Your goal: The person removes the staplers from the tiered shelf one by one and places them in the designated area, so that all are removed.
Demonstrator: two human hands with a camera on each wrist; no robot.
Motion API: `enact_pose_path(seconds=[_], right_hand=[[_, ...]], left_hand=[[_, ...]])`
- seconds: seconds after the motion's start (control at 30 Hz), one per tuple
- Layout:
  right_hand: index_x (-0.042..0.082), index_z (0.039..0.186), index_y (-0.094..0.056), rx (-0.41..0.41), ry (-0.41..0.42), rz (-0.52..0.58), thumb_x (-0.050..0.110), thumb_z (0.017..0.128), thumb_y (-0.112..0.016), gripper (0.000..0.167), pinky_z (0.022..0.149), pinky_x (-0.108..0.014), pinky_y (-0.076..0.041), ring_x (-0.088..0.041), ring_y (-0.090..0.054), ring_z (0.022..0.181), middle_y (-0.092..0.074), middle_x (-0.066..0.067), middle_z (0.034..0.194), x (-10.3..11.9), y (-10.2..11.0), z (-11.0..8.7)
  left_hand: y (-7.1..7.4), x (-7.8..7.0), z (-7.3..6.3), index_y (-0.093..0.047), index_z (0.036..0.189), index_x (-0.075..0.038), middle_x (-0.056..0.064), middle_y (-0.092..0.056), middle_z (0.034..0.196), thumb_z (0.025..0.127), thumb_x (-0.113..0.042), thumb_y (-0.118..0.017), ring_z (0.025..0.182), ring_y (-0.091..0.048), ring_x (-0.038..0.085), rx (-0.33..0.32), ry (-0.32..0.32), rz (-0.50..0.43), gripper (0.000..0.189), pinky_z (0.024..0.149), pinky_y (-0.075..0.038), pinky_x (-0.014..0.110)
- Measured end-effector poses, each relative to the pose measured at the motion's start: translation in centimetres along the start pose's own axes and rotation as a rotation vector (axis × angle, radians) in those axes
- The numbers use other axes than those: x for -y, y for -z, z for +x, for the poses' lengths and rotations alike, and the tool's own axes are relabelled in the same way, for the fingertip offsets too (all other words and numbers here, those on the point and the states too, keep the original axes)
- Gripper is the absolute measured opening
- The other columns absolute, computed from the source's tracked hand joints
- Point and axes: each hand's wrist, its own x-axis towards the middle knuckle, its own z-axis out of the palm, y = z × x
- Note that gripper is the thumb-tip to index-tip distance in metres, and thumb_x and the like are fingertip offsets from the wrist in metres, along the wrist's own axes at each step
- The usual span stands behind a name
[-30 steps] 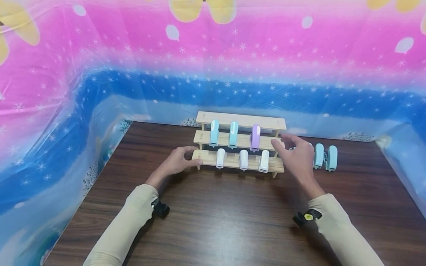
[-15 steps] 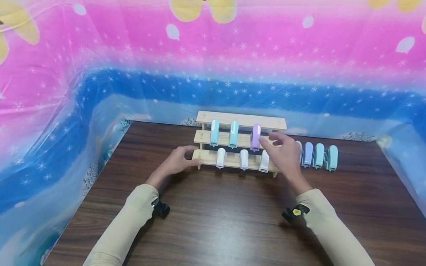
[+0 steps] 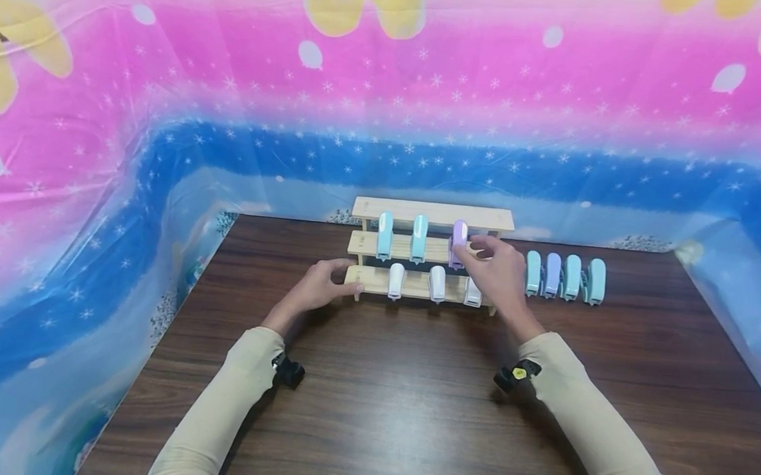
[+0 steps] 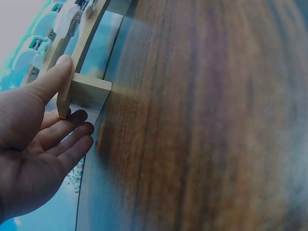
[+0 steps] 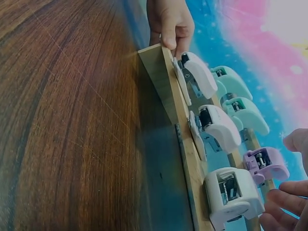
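- The purple stapler stood on the middle shelf of the wooden rack, toward the right end of that shelf.
- The right hand was just to the right of it, thumb and fingers parted — released, with nothing gripped.
- In the right wrist view the stapler sat before the gap between thumb and fingers, the thumb apart from it; in the head view the thumb tip overlapped its lower right side. Whether a fingertip touched it could not be told.
- The left hand grasped the left end of the rack's bottom shelf — thumb on top, forefinger beneath, the other fingers loosely bent below — well apart from the purple stapler.
- Two turquoise staplers shared the middle shelf, to the left of the purple one.
- Three white staplers stood along the bottom shelf, the rightmost partly hidden by the right hand.
- On the worktop, right of the rack and beyond the right hand, a row of four staplers stood close together: three turquoise, one lilac.
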Motion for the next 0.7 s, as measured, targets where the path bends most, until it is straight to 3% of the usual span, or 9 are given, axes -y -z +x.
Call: enact_pose_path(seconds=[0.7], right_hand=[[0.007, 0.120, -0.075, 0.046, -0.012, 0.018, 0.059, 0.089, -0.072, 0.060, 0.070, -0.038, -0.053, -0.023, -0.071, 0.087, -0.077, -0.010, 0.105, -0.14, -0.78, 0.49]], left_hand=[[-0.03, 0.02, 0.07, -0.056, 0.143, 0.000, 0.020, -0.055, 0.148, 0.093, -0.037, -0.078, 0.140, -0.047, 0.035, -0.001, -0.004, 0.009, 0.066, 0.114, -0.039, 0.054]])
